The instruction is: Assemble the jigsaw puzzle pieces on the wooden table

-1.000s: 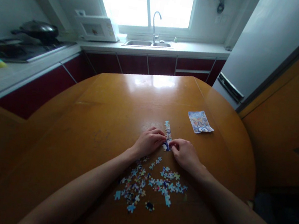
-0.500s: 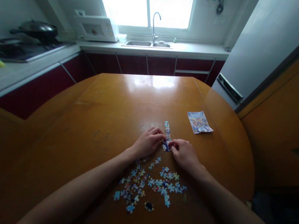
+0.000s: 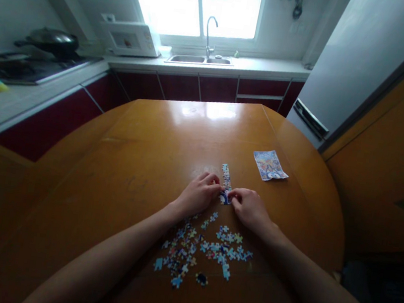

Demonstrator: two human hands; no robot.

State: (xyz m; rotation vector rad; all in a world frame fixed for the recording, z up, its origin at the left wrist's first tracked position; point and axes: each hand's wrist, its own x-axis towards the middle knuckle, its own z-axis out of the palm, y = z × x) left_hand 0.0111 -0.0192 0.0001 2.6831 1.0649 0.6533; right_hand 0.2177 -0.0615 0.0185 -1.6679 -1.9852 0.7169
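A narrow strip of joined jigsaw puzzle pieces [image 3: 226,176] lies on the wooden table [image 3: 151,134], wider and dark blue and white at its near end. My left hand [image 3: 199,192] is at the left side of that near end, its fingers curled and closed on the edge. From the right, my right hand [image 3: 249,207] pinches the opposite edge with thumb and index finger. The fingertips hide part of the strip, so single pieces under them cannot be made out. Between my forearms lie many loose jigsaw pieces [image 3: 188,250], mostly light blue, with a few small joined clusters.
A creased picture sheet [image 3: 269,165] lies to the right beyond my right hand. Past the table are a counter with a sink [image 3: 187,59], a microwave [image 3: 131,38] and a stove with a pan [image 3: 52,42]. A fridge [image 3: 368,59] stands at the right.
My left fingers have shifted very slightly at the strip's near end. My right hand, the strip and the loose pieces look the same.
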